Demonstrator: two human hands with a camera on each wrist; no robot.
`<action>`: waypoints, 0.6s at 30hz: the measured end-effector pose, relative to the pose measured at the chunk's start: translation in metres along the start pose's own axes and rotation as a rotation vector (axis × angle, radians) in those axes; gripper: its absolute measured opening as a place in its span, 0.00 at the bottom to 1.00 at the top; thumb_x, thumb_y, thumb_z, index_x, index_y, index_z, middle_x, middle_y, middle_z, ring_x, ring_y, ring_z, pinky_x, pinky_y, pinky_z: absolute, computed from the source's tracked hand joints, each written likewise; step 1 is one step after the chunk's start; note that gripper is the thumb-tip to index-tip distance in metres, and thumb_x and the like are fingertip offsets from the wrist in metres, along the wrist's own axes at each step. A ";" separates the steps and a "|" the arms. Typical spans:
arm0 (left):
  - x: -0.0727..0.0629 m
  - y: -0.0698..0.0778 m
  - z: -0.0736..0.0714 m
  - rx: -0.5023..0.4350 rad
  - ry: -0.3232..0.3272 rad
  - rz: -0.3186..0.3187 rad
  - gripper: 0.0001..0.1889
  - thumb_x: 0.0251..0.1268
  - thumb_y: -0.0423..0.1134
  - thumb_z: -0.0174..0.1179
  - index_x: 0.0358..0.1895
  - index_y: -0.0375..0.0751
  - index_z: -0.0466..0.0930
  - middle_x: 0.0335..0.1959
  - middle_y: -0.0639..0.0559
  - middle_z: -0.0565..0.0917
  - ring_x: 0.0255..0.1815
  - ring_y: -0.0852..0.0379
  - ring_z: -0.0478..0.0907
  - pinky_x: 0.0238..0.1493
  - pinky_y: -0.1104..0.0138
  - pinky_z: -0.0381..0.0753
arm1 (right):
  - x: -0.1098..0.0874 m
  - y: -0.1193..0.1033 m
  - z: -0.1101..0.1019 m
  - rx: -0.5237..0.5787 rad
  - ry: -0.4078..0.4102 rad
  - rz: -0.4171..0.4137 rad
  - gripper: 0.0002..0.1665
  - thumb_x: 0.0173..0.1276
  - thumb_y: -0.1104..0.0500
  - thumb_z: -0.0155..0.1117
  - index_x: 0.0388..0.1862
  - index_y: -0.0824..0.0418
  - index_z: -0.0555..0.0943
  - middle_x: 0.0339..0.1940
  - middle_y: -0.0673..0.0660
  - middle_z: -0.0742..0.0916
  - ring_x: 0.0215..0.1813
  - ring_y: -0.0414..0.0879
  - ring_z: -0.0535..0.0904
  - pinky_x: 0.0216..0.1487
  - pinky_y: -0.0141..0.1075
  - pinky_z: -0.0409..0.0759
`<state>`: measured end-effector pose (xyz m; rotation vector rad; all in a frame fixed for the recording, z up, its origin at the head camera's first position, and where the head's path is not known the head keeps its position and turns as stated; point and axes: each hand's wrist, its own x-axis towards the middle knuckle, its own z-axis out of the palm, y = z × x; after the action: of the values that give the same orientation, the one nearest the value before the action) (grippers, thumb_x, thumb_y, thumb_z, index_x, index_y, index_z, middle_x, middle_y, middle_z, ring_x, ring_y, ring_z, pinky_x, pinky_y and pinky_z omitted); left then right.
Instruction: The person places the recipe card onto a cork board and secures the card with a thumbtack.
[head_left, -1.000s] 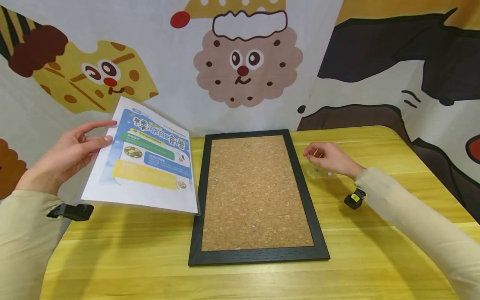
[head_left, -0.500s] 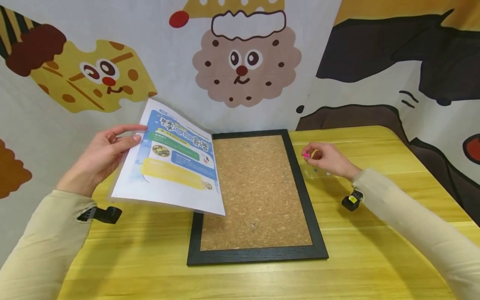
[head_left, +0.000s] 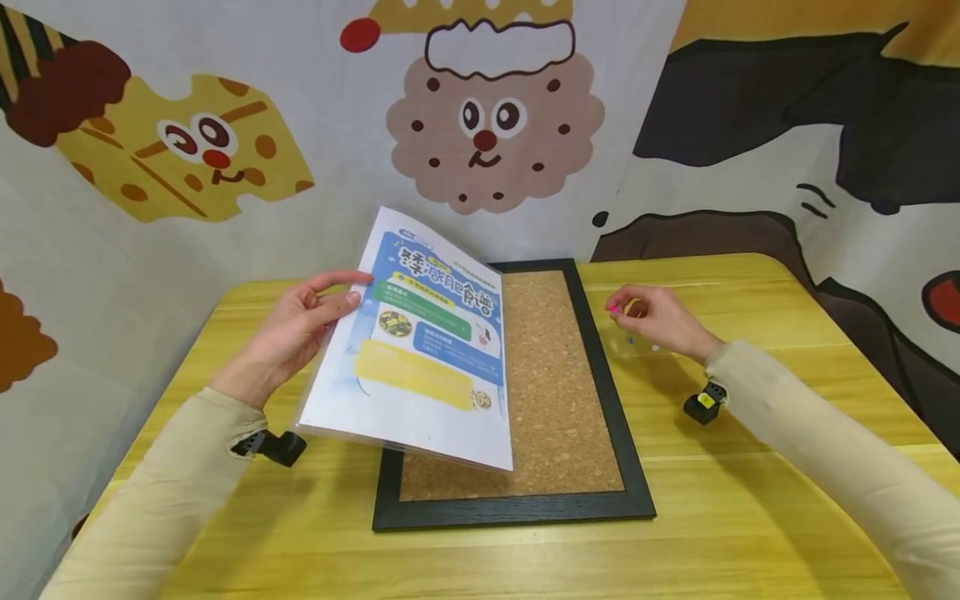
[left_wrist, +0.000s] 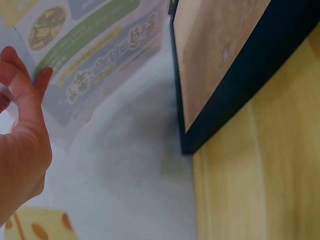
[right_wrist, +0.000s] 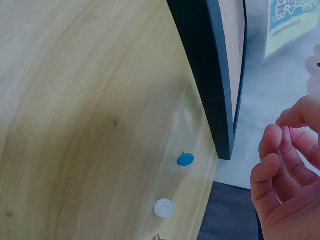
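My left hand (head_left: pixel 288 333) pinches the left edge of a laminated printed sheet (head_left: pixel 416 375) between thumb and fingers. The sheet has blue, green and yellow blocks and large lettering. It hangs tilted over the left part of a black-framed cork board (head_left: pixel 566 375), hiding much of the cork. Just right of the frame, my right hand (head_left: pixel 663 323) pinches a small pink thumbtack (head_left: pixel 614 309) between thumb and fingertips. In the right wrist view only a sliver of pink shows between the fingers. The left wrist view has the left thumb and fingers at the sheet's edge.
A blue thumbtack (right_wrist: pixel 185 159) and a white thumbtack (right_wrist: pixel 163 208) lie on the wooden table (head_left: pixel 720 500) beside the frame, with part of another at that view's bottom edge. A cartoon-printed cloth (head_left: pixel 322 100) hangs behind the table.
My left hand has carried the sheet rightward, from beside the board to over its left part. My right hand has stayed almost in place, with the pink thumbtack in its fingertips.
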<state>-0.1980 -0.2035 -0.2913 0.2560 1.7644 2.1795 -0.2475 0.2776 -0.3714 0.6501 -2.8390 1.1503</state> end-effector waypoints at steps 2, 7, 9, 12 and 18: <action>0.004 -0.007 0.006 -0.006 -0.004 -0.002 0.16 0.71 0.32 0.56 0.60 0.40 0.73 0.50 0.44 0.83 0.47 0.49 0.83 0.45 0.60 0.81 | 0.000 -0.002 0.000 0.001 -0.002 0.003 0.09 0.70 0.64 0.60 0.45 0.68 0.81 0.40 0.60 0.84 0.31 0.49 0.78 0.27 0.32 0.75; 0.013 -0.026 0.020 -0.009 0.020 -0.011 0.15 0.72 0.34 0.55 0.59 0.43 0.74 0.48 0.45 0.84 0.45 0.50 0.83 0.42 0.61 0.82 | 0.000 -0.007 0.002 0.001 -0.007 -0.004 0.10 0.70 0.63 0.61 0.45 0.67 0.82 0.41 0.60 0.85 0.31 0.49 0.78 0.25 0.32 0.75; 0.016 -0.034 0.025 -0.014 0.029 -0.022 0.15 0.72 0.35 0.55 0.60 0.44 0.74 0.48 0.46 0.84 0.45 0.50 0.83 0.42 0.61 0.82 | 0.001 -0.008 0.002 -0.001 -0.008 -0.010 0.10 0.70 0.63 0.61 0.45 0.67 0.82 0.41 0.61 0.85 0.31 0.49 0.78 0.24 0.32 0.75; 0.020 -0.045 0.030 -0.007 0.034 -0.035 0.16 0.72 0.35 0.55 0.61 0.43 0.73 0.48 0.47 0.84 0.45 0.51 0.83 0.42 0.62 0.82 | 0.003 -0.010 0.003 -0.007 -0.007 -0.023 0.09 0.70 0.63 0.61 0.45 0.67 0.82 0.41 0.61 0.85 0.31 0.49 0.78 0.24 0.32 0.75; 0.029 -0.066 0.034 0.035 0.031 -0.055 0.22 0.72 0.34 0.55 0.66 0.36 0.67 0.48 0.46 0.84 0.44 0.54 0.83 0.43 0.66 0.82 | 0.006 -0.014 0.007 -0.010 -0.023 -0.051 0.10 0.68 0.66 0.62 0.45 0.68 0.82 0.42 0.61 0.85 0.30 0.49 0.78 0.25 0.33 0.75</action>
<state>-0.2040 -0.1500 -0.3500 0.1811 1.8064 2.1270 -0.2465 0.2620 -0.3661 0.7350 -2.8276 1.1270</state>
